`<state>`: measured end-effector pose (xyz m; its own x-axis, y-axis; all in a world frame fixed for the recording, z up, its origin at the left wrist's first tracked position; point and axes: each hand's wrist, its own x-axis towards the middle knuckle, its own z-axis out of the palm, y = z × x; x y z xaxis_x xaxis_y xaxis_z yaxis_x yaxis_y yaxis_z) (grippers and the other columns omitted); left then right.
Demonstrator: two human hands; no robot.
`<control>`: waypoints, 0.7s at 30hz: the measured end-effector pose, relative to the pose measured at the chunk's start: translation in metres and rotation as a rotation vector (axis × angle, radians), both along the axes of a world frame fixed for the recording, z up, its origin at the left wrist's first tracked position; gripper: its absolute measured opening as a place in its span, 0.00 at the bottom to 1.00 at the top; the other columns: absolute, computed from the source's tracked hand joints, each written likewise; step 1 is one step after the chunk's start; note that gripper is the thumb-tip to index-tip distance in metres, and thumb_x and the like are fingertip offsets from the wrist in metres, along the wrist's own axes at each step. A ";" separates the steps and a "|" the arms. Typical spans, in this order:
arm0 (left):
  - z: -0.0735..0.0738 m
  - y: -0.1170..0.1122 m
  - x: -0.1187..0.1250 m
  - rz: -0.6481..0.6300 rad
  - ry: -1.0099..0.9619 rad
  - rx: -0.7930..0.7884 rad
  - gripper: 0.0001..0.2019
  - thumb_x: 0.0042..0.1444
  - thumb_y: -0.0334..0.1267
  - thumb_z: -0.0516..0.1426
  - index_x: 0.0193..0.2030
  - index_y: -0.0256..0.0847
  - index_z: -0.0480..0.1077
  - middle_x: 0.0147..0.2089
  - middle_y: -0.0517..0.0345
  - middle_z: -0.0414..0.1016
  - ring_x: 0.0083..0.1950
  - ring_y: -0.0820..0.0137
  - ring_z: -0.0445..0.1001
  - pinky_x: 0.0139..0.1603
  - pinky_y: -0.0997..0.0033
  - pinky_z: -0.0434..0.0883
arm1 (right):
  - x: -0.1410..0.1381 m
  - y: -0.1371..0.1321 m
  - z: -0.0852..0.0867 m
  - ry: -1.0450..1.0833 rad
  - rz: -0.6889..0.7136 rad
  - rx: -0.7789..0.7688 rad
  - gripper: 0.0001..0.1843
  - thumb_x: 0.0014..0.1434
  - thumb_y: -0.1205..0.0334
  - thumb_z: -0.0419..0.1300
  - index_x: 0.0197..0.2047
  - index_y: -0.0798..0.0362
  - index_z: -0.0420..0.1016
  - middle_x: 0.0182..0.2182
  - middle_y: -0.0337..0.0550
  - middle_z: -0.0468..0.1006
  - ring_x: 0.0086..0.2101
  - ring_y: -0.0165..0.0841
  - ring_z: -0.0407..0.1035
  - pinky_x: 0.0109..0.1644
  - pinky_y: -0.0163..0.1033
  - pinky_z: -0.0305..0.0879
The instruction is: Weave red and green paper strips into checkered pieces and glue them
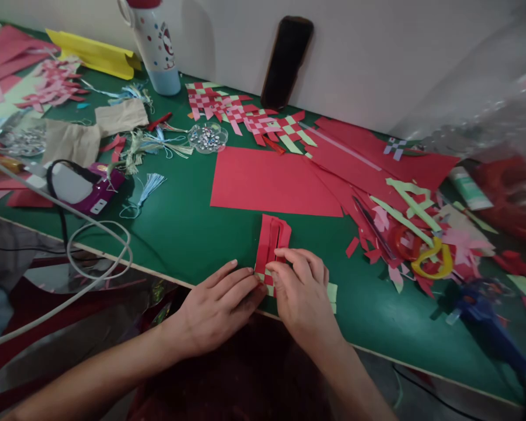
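Red strips; pale green cross-strips

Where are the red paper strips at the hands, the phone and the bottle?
Red paper strips (267,241): head view, upper stretch, above the fingers.
Phone (287,61): head view, middle of its dark surface.
Bottle (156,52): head view, white dotted body, above the blue base.

strips: matt paper | tabletop: smooth, faintly glossy | glue gun: plastic | pouch: cloth
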<state>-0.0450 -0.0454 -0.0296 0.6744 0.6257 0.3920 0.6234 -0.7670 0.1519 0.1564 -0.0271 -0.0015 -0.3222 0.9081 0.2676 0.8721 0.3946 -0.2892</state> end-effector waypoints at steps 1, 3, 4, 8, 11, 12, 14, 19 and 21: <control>-0.001 0.000 0.000 0.000 -0.002 0.001 0.19 0.65 0.36 0.54 0.62 0.41 0.66 0.58 0.55 0.72 0.63 0.65 0.68 0.74 0.55 0.55 | 0.000 0.000 0.001 0.002 0.005 -0.003 0.12 0.66 0.66 0.52 0.43 0.50 0.77 0.50 0.48 0.75 0.51 0.43 0.61 0.54 0.51 0.58; -0.002 0.000 0.000 0.000 0.001 -0.001 0.19 0.65 0.35 0.54 0.63 0.41 0.66 0.59 0.55 0.71 0.64 0.65 0.67 0.73 0.55 0.56 | 0.000 0.000 0.001 0.004 0.012 -0.008 0.11 0.66 0.66 0.52 0.43 0.50 0.77 0.50 0.47 0.75 0.51 0.43 0.61 0.54 0.51 0.57; -0.003 0.000 0.000 -0.001 0.002 -0.001 0.19 0.65 0.34 0.54 0.63 0.41 0.65 0.59 0.54 0.71 0.64 0.64 0.67 0.73 0.55 0.57 | 0.000 0.001 0.002 0.004 0.017 -0.010 0.11 0.66 0.66 0.52 0.43 0.51 0.76 0.50 0.47 0.75 0.51 0.44 0.61 0.54 0.51 0.57; -0.001 0.001 -0.002 -0.015 -0.005 0.014 0.19 0.65 0.33 0.54 0.63 0.39 0.66 0.59 0.53 0.71 0.64 0.62 0.66 0.71 0.53 0.61 | 0.000 0.001 0.001 0.003 0.031 0.004 0.11 0.66 0.66 0.52 0.42 0.50 0.76 0.49 0.46 0.76 0.51 0.44 0.61 0.54 0.51 0.56; 0.001 0.002 -0.002 -0.021 -0.016 0.020 0.18 0.66 0.32 0.53 0.62 0.38 0.66 0.60 0.51 0.70 0.64 0.60 0.67 0.68 0.53 0.65 | 0.002 0.001 0.002 0.003 0.035 0.005 0.11 0.65 0.67 0.53 0.43 0.50 0.76 0.49 0.46 0.76 0.51 0.44 0.62 0.54 0.51 0.57; 0.002 0.002 -0.002 -0.023 -0.017 0.018 0.18 0.66 0.31 0.52 0.61 0.38 0.67 0.60 0.50 0.70 0.63 0.60 0.67 0.67 0.53 0.66 | 0.002 0.001 0.003 0.001 0.037 0.005 0.11 0.65 0.68 0.53 0.43 0.50 0.76 0.49 0.46 0.76 0.51 0.44 0.62 0.54 0.52 0.57; 0.003 0.002 -0.002 -0.028 -0.017 0.011 0.18 0.66 0.31 0.52 0.61 0.38 0.67 0.60 0.50 0.71 0.63 0.60 0.68 0.67 0.53 0.67 | 0.003 0.001 0.006 -0.011 0.047 0.019 0.12 0.65 0.68 0.53 0.46 0.49 0.76 0.50 0.47 0.75 0.52 0.44 0.62 0.55 0.53 0.57; 0.005 0.002 -0.001 -0.021 -0.033 0.004 0.18 0.66 0.31 0.52 0.61 0.36 0.67 0.60 0.49 0.72 0.63 0.61 0.68 0.68 0.55 0.65 | 0.002 0.004 0.008 -0.115 0.155 0.061 0.15 0.66 0.65 0.54 0.53 0.47 0.75 0.56 0.48 0.74 0.57 0.48 0.60 0.58 0.57 0.55; 0.006 0.002 -0.001 -0.021 -0.038 -0.011 0.18 0.66 0.31 0.52 0.61 0.35 0.67 0.59 0.49 0.72 0.63 0.61 0.68 0.67 0.56 0.66 | 0.002 0.006 0.007 -0.146 0.170 0.056 0.15 0.65 0.64 0.54 0.53 0.46 0.75 0.58 0.47 0.73 0.59 0.50 0.59 0.59 0.59 0.54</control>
